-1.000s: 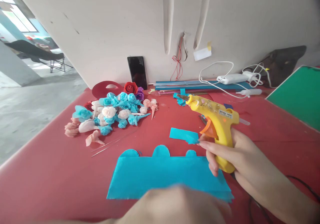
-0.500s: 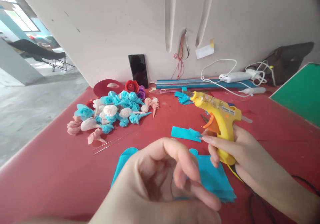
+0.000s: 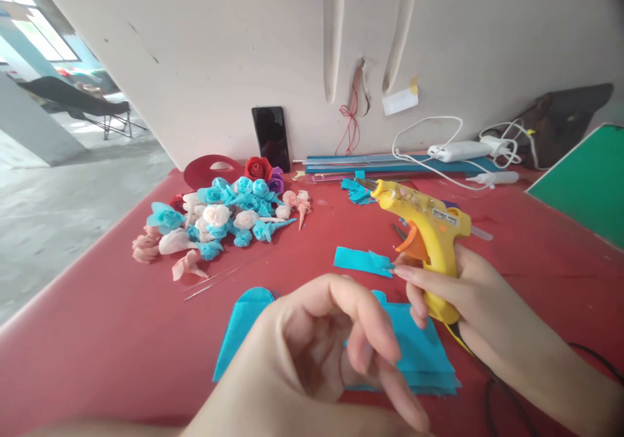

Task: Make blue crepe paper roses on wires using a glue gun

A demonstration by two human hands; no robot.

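I have the yellow glue gun (image 3: pixel 442 245) up over the red table (image 3: pixel 97 339), its handle wrapped in my right hand (image 3: pixel 472 294). The nozzle points away to the left, and the orange trigger (image 3: pixel 412 244) sits on the handle's left side. My right fingertips come right up to the folded end of a small blue strip (image 3: pixel 358 259); I can't tell whether they pinch it or only look that close from here.

My left hand (image 3: pixel 305 339) is nearer to me, palm turned inward, fingers loosely curled around a hollow. The thumb's end is out of sight, so I can't tell whether anything thin sits against it. This hand covers the middle of the flat blue sheets (image 3: pixel 422 343), whose layered edges show on the right.

Farther out, blue scraps (image 3: pixel 358 193) lie past the nozzle, and a heap of blue, white and pink flowers (image 3: pixel 216 214) spreads to the left. Behind that heap a dark phone (image 3: pixel 272 138) leans on the white wall (image 3: pixel 219 47). A green panel (image 3: pixel 582 190) stands at the far right.
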